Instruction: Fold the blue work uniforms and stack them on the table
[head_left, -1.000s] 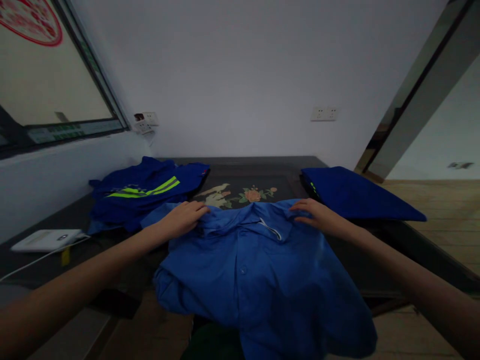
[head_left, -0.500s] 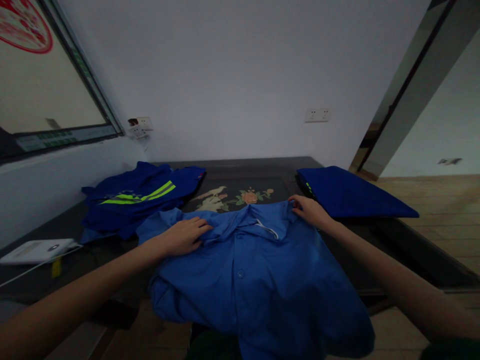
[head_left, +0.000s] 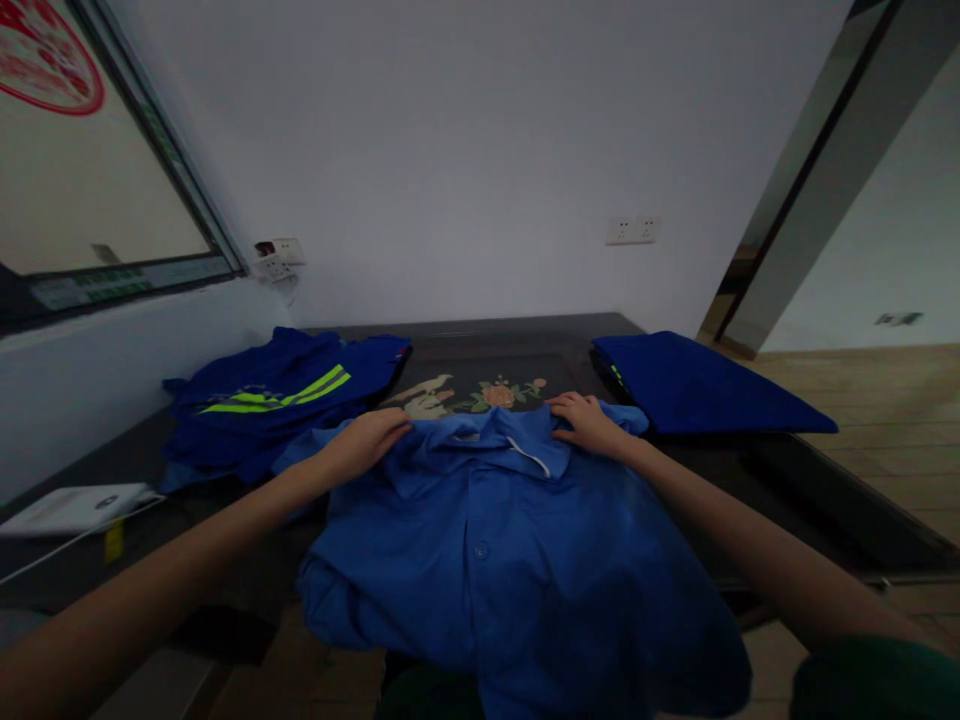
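A blue button-up work shirt [head_left: 517,560] lies front side up in front of me, its collar at the far end and its lower part hanging over the table's near edge. At the shoulder left of the collar, my left hand [head_left: 369,440] is closed on the cloth, fingertips at the far edge. My right hand [head_left: 589,425] grips the other shoulder beside the collar, fingers curled over the fabric. White trim shows on the collar. The thumb of my left hand is hidden.
The dark table [head_left: 480,345] has a painted bird and flower. Darker blue clothing [head_left: 300,375] with yellow-green reflective stripes is heaped at the left; a folded blue garment [head_left: 697,385] lies at the right. A white device [head_left: 75,508] with a cable sits at the left edge.
My right hand has slid left along the shoulder toward the collar, uncovering the right shoulder cloth. My left hand has moved slightly up to the shirt's far edge.
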